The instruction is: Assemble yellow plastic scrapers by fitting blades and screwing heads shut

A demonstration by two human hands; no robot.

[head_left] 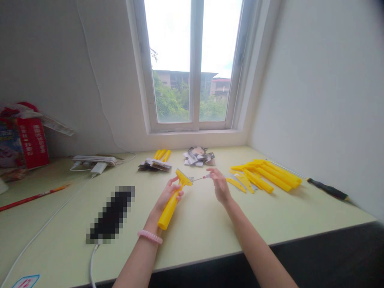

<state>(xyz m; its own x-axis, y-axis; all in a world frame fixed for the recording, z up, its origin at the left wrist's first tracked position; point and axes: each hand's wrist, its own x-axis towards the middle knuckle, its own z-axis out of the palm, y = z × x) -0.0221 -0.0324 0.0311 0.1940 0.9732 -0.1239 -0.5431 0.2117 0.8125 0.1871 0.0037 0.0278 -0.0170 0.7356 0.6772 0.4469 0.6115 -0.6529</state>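
Observation:
A yellow scraper-like tool (169,208) with a thick handle and a wide head lies in my left hand (167,196), whose fingers wrap round its neck. My right hand (220,186) pinches a small screwdriver (198,179); its thin metal shaft points left towards the tool's head. Small metal pieces (191,179) show beside the head, too small to make out. Whether the screwdriver tip touches the tool cannot be told. Just right of my right hand lie flat yellow pieces (246,183) and thick yellow handles (277,176).
At the back are dark flat packets (154,165), yellow handles (162,154) and a pile of cards (198,156). A black-handled rod (328,189) lies right. Left are a power strip (94,160), a pixelated dark object (112,215) with a cable, and a red pencil-like stick (30,198).

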